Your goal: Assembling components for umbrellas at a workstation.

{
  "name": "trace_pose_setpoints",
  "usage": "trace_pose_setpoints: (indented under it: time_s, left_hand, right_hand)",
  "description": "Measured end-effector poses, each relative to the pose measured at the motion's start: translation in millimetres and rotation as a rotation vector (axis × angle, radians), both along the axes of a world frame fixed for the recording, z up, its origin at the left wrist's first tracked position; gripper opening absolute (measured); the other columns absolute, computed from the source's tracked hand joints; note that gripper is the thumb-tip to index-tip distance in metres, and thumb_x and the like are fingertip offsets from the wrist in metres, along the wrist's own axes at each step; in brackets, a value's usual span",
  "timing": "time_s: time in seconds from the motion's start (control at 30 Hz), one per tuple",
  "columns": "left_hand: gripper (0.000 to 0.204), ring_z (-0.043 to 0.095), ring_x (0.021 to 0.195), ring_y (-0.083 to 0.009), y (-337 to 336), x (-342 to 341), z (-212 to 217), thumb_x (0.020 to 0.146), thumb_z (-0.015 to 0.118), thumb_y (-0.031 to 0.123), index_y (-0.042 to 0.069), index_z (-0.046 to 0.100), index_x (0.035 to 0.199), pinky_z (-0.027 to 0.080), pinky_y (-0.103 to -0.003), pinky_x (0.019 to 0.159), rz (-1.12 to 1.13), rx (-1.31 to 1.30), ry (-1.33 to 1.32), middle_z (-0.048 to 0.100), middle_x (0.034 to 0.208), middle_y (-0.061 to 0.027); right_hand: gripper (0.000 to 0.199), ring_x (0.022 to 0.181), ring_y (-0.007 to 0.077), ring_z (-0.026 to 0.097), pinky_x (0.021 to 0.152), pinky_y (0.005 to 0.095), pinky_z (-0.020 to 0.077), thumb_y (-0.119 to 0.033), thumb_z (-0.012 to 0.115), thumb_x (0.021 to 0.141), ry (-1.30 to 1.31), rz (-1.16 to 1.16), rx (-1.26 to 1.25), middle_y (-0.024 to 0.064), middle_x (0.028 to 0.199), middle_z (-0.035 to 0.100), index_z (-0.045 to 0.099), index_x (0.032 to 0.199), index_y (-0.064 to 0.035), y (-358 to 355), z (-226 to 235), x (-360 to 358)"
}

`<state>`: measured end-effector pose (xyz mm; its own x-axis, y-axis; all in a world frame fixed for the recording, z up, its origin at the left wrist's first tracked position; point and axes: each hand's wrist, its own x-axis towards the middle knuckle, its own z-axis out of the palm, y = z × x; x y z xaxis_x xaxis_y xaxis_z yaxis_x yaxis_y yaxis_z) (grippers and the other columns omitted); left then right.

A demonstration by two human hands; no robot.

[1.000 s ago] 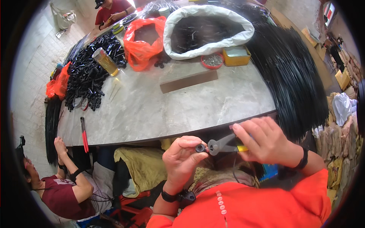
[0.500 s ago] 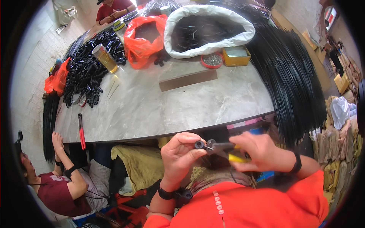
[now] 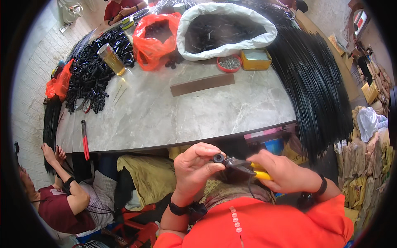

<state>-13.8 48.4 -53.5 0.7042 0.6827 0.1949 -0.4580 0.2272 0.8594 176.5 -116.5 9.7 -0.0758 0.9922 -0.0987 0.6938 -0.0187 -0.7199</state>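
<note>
Just in front of the table's near edge, my left hand [image 3: 191, 167] pinches a small black cylindrical part [image 3: 218, 158] with a hole in its end. My right hand [image 3: 285, 171] is wrapped round the yellow handles of a pair of pliers [image 3: 236, 163]. The dark jaws are at the right side of the black part; whether they bite on something thin there is too small to tell. A black cord [image 3: 251, 186] hangs below the pliers.
On the grey table [image 3: 157, 118] lie a brown bar [image 3: 202, 84], red-handled pliers [image 3: 85, 140], a glass [image 3: 111, 59] and a heap of black parts [image 3: 89, 76]. A white sack [image 3: 186, 49], red bag [image 3: 144, 58] and black rod bundle [image 3: 318, 87] stand behind. Co-workers sit left [image 3: 62, 206] and far.
My right hand has moved slightly down, and the blurred plier handles are now steady and closer together. The co-worker at left has shifted their hands toward the hanging black rods.
</note>
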Motion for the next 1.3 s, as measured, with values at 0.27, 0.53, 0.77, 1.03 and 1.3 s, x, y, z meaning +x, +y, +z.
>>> trace_pose_setpoints:
  time_s: [0.27, 0.53, 0.77, 1.03, 1.3]
  left_hand:
    - [0.029, 0.067, 0.094, -0.0250, 2.6, -2.4, -4.1, 0.077, 0.074, -0.015, -0.006, 0.063, 0.102, 0.058, -0.035, 0.082, -0.091, 0.001, -0.051, 0.064, 0.101, -0.0173]
    - [0.029, 0.068, 0.093, -0.0262, 1.5, -5.1, -2.9, 0.075, 0.075, -0.014, -0.005, 0.064, 0.101, 0.059, -0.037, 0.081, -0.073, -0.024, -0.032, 0.065, 0.100, -0.0186]
    - [0.030, 0.067, 0.100, -0.0233, 6.4, -5.9, -12.3, 0.079, 0.070, -0.018, -0.006, 0.063, 0.106, 0.057, -0.033, 0.086, -0.119, 0.007, -0.097, 0.063, 0.105, -0.0154]
    - [0.029, 0.068, 0.091, -0.0241, 1.4, -5.4, -5.1, 0.075, 0.073, -0.016, -0.004, 0.064, 0.099, 0.057, -0.033, 0.080, -0.005, 0.008, -0.023, 0.065, 0.099, -0.0174]
    - [0.032, 0.067, 0.093, -0.0228, -5.3, -5.3, -1.6, 0.075, 0.071, -0.018, -0.002, 0.063, 0.101, 0.056, -0.032, 0.081, 0.074, -0.002, -0.019, 0.066, 0.100, -0.0172]
  right_hand:
    - [0.040, 0.090, 0.0380, 0.064, 0.075, 0.0442, 0.0518, -0.020, 0.054, 0.099, 0.182, 0.104, -0.288, 0.0183, 0.107, 0.063, 0.046, 0.134, -0.0015, 9.2, 16.8, 8.5]
    - [0.044, 0.092, 0.0339, 0.067, 0.079, 0.0405, 0.0520, -0.029, 0.052, 0.103, 0.277, 0.118, -0.528, 0.0176, 0.099, 0.067, 0.045, 0.135, -0.0006, 23.2, 44.1, 13.6]
    - [0.030, 0.075, 0.0171, 0.064, 0.068, 0.0322, 0.0506, -0.026, 0.050, 0.105, 0.493, 0.055, -0.579, 0.0080, 0.085, 0.065, 0.048, 0.121, 0.0004, 20.6, 30.0, 7.5]
    - [0.024, 0.067, 0.0193, 0.063, 0.058, 0.0353, 0.0488, -0.021, 0.056, 0.102, 0.403, -0.035, -0.468, 0.0081, 0.083, 0.065, 0.049, 0.115, -0.0018, 13.3, 7.9, -3.5]
    - [0.050, 0.080, 0.0321, 0.064, 0.069, 0.0415, 0.0510, -0.019, 0.072, 0.087, -0.241, -0.016, 0.136, 0.0115, 0.096, 0.063, 0.050, 0.130, -0.0055, 13.0, -10.5, -8.1]
